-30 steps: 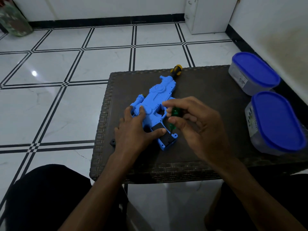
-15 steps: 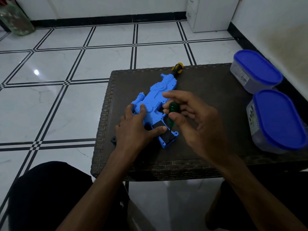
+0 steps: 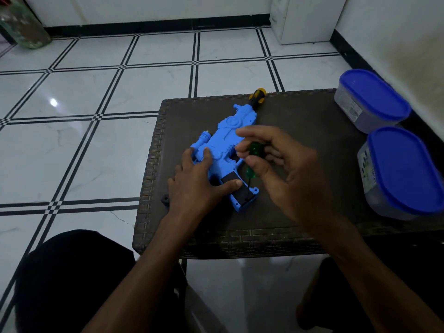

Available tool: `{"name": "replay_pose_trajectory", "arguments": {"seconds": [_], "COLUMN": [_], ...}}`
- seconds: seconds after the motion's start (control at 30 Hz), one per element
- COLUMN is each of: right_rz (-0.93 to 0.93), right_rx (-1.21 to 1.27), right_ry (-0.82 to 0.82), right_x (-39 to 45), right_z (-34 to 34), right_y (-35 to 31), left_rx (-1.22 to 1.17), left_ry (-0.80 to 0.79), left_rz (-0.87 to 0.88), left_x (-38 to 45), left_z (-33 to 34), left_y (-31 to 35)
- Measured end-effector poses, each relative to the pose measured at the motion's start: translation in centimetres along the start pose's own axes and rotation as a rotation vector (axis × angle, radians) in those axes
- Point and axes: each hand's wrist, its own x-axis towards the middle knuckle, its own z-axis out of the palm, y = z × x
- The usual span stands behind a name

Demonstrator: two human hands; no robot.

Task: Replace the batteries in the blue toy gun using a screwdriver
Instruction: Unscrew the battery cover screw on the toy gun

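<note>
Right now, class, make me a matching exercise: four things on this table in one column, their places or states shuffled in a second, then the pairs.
1. blue toy gun
2. green screwdriver
3. yellow-and-black screwdriver
4. blue-lidded tubs

a. at the table's right edge
b. pinched by the right hand
c. lying beyond the gun's far end
d. pressed flat under the left hand

Pairs: 1-d, 2-b, 3-c, 4-a

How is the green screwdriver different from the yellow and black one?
The green screwdriver stands nearly upright, pinched by the right hand, its tip at the toy gun's black handle panel. The yellow and black screwdriver lies flat on the table, untouched, beyond the gun's far end. The green handle looks see-through; the other looks solid. Both are on the same table.
</note>
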Motion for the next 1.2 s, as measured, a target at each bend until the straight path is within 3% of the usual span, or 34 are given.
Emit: {"name": "replay_pose_trajectory", "arguments": {"seconds": [0.13, 0.4, 0.63, 0.83, 1.03, 1.2], "right_rz": [0.028, -0.072, 0.028, -0.078, 0.049, 0.021], "right_rx": [0.009, -0.143, -0.011, -0.204, 0.002, -0.054], "right_ry": [-0.062, -0.012, -0.095, 0.016, -0.038, -0.045], "right_x": [-0.25, 0.11, -0.36, 0.21, -0.12, -0.26], "right_z": [0.11, -0.14, -0.13, -0.42, -0.47, -0.2], "right_y": [-0.31, -0.11, -0.54, -0.31, -0.46, -0.68], "left_rx": [0.009, 0.001, 0.001, 0.009, 0.0, 0.022], "left_ry": [-0.005, -0.011, -0.02, -0.018, -0.011, -0.007], "left_rz": [0.003, -0.009, -0.006, -0.011, -0.007, 0.004], "left_x": [0.02, -0.23, -0.18, -0.21, -0.13, -0.1], "left_z": [-0.05, -0.39, -0.29, -0.4, -0.13, -0.29], "left_y": [0.04, 0.24, 0.25, 0.32, 0.14, 0.22]}}
